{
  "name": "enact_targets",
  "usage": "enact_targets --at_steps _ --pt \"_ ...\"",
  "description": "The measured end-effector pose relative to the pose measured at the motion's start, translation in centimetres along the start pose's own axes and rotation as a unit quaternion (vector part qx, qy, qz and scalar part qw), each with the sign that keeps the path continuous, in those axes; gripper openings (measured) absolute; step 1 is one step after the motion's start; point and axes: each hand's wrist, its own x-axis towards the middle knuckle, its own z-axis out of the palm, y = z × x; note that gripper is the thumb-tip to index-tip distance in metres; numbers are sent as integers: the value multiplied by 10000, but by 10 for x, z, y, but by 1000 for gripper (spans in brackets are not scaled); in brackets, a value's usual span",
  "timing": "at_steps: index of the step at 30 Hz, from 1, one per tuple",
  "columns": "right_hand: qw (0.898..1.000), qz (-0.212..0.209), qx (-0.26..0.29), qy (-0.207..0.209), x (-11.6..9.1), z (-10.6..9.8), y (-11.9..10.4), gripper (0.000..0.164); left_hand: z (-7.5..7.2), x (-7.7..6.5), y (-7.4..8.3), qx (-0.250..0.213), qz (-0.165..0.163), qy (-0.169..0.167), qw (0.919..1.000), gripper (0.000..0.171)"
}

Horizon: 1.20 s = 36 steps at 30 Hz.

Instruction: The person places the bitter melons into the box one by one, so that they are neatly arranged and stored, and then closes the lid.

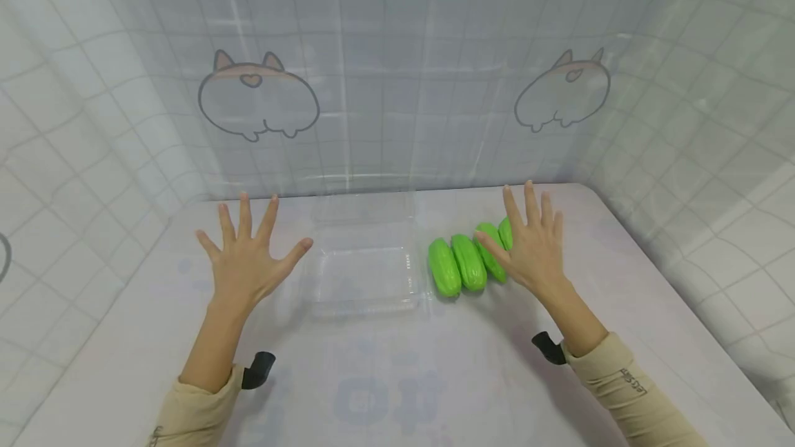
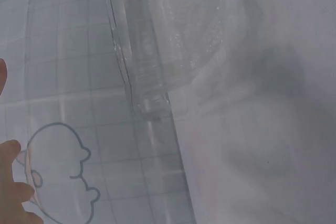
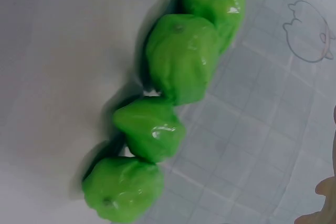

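Observation:
My left hand is held with its fingers and thumb spread wide, left of a clear plastic box. The box has its hinged lid laid back toward the wall, and its clear wall fills the top of the left wrist view. To the right of the box lie several glossy, ribbed, oblong green vegetables side by side in a row. Over the right end of that row my right hand is spread too, hiding part of it. The vegetables' rounded ends show in the right wrist view.
A pale cloth with faint printed marks covers the table. A gridded curtain with cartoon animal outlines stands behind, and gridded sheets rise on both sides. Dark wrist mounts sit at both beige sleeve cuffs.

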Motion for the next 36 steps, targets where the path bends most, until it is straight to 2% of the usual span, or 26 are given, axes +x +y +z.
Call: enact_targets --at_steps 4,8,14,17,23,29,32,36 --pt "9996 -79 260 91 1 -2 -6 86 -1 -1 3 -250 -29 -181 9995 89" --pt "9985 -209 498 133 3 -2 -13 84 -1 -1 6 -686 -46 -399 9968 88" --pt "9935 -524 932 387 6 0 -23 89 4 -3 10 -1405 -181 -705 9874 84" --pt "9910 -545 1151 401 6 1 -27 88 9 -5 10 -1673 -249 -809 9823 82" --pt "9885 -526 1388 278 6 3 -35 83 21 -9 11 -1954 -212 -689 9781 80" --pt "9860 -465 1592 151 6 4 -40 77 32 -10 9 -2066 -422 -699 9750 79" --pt "9857 -466 1616 82 6 6 -43 74 36 -12 7 -2191 -555 -785 9710 80" --pt "9832 -471 1761 0 6 9 -45 70 44 -15 2 -2532 -540 -791 9626 77"
